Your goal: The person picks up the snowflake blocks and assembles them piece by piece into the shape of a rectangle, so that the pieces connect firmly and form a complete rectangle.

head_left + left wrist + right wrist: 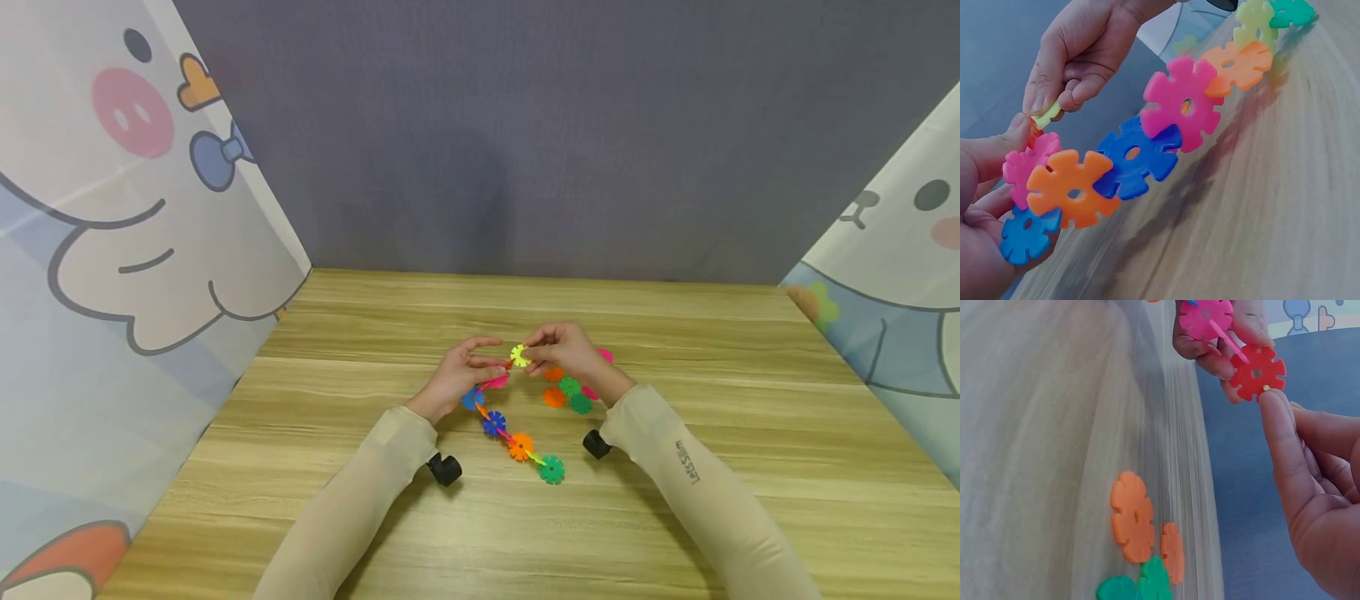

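Note:
A chain of interlocked flower-shaped discs runs from the left hand (468, 372) down to a green disc (552, 469) near the table's middle. In the left wrist view, the left hand (985, 206) grips the chain's end around a pink disc (1030, 167) and a light blue disc (1029, 236). A red disc (1257, 372) stands out from the left fingers in the right wrist view. The right hand (567, 354) pinches a yellow disc (520, 356), which meets the red disc's edge. Orange (1074, 189) and dark blue (1138, 157) discs follow along the chain.
Loose discs lie on the wooden table (360, 333) by the right wrist: orange (554, 397), green (570, 386) and pink (604, 356). Black wrist-camera parts (447, 471) show at both sleeves. A grey partition (495, 167) stands behind, with cartoon-printed panels (112, 292) at either side.

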